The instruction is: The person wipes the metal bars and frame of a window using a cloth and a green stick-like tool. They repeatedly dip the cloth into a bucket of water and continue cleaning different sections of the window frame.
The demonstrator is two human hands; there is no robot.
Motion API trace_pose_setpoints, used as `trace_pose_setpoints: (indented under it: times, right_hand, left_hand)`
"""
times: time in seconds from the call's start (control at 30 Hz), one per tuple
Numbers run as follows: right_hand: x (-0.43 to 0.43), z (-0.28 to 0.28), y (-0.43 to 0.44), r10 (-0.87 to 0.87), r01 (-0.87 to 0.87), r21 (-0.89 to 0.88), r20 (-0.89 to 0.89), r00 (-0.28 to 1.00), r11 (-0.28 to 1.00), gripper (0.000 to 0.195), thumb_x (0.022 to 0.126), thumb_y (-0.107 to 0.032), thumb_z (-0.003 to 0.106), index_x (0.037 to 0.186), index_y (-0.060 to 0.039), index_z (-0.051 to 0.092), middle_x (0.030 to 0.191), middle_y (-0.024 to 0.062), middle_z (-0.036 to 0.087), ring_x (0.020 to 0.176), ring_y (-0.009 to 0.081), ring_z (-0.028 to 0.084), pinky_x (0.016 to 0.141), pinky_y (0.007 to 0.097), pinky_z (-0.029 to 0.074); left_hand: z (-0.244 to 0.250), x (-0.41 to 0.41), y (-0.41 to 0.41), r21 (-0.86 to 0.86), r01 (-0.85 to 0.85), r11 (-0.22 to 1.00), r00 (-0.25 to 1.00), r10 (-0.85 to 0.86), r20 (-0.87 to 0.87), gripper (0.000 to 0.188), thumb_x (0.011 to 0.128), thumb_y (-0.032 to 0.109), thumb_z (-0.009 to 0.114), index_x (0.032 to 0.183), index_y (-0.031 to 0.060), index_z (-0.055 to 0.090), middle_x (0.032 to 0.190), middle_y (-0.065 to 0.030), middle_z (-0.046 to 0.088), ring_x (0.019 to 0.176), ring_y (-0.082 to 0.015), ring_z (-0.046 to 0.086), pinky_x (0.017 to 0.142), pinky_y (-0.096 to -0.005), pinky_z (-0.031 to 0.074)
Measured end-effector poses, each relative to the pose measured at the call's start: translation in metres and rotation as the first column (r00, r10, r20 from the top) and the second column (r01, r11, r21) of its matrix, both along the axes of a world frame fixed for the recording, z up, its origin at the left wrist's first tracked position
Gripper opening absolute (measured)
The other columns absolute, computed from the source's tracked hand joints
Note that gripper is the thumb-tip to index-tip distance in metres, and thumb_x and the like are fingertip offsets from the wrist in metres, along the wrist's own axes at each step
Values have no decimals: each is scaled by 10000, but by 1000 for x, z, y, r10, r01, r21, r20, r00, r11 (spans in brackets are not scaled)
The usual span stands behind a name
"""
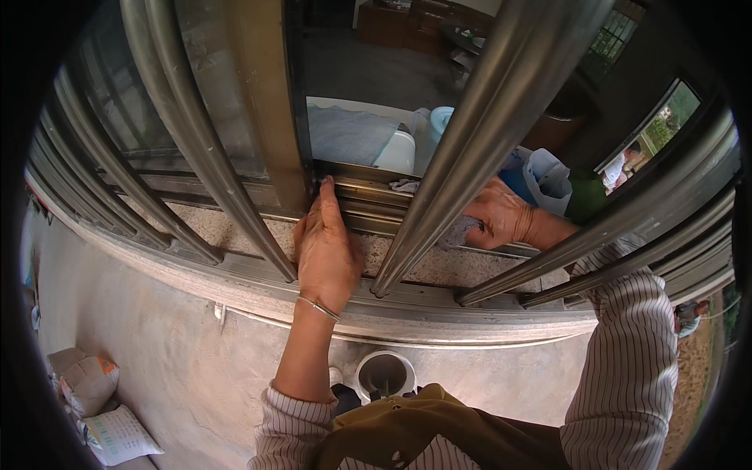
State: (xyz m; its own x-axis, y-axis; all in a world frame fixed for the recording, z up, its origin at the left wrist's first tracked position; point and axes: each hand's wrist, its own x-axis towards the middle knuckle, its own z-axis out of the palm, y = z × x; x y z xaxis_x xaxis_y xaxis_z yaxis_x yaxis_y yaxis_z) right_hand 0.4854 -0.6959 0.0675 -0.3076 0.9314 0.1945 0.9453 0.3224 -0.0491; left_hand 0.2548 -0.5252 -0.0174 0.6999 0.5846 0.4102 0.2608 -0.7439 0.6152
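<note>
My left hand reaches between the metal bars and touches the lower corner of a brown-framed sliding window sash. One finger points up along the sash edge; whether the other fingers grip it is hidden. To the right, behind a thick pair of bars, my right hand holds a crumpled grey cloth low at the window frame. Metal sliding tracks run between my hands. A second bit of grey cloth shows on the track, partly behind the bars; whether it joins the held cloth is hidden.
Window bars stand close around both arms above a speckled stone sill. Indoors are a bluish mesh cloth and a white plastic bag. Below are a bucket and filled sacks. People are visible at the far right.
</note>
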Motion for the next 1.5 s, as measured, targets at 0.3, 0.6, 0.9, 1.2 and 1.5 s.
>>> trace_pose_setpoints:
  times: [0.3,0.6,0.9,1.2,1.5]
  right_hand:
    - [28,65,-136,-407,662,-338,579,706,669,304,829,-144,611,1122,-74,653,1149,137,611,1061,282,583,974,426,453]
    - [17,79,-29,-304,449,-24,-769,563,893,499,763,76,498,1242,-26,592,1091,-8,637,855,59,562,783,236,467]
    - [-8,-16,22,-45,47,2,-227,973,999,619,590,-20,603,1177,-203,669,1356,62,482,1170,269,415,1062,401,327]
    - [29,32,-103,-466,521,-122,310,829,845,258,688,-104,608,918,2,662,837,153,654,868,345,618,821,410,489]
    - [-4,104,-115,-556,709,-47,-657,509,704,242,905,-181,532,997,16,639,815,11,644,773,79,553,703,264,455]
  left_hand:
    - [0,1,-3,-13,31,999,999,-30,37,849,786,72,590,1486,0,116,1386,-275,430,1284,-386,436,1117,-480,226]
    - [-4,0,4,-67,58,996,996,-53,76,836,779,23,577,1485,-17,132,1385,-263,453,1236,-396,479,1100,-447,268]
    - [11,3,-3,111,93,989,970,-115,216,714,756,-66,575,1418,-24,312,1261,-228,563,1107,-403,561,971,-408,425]
    - [-1,1,2,218,69,973,974,-113,195,515,771,-71,565,1274,29,534,1390,-251,461,1268,-418,461,1048,-423,401]
    - [-2,0,-3,45,90,995,979,-97,180,417,800,9,584,1217,20,574,1322,-222,532,1265,-403,465,1067,-450,370]
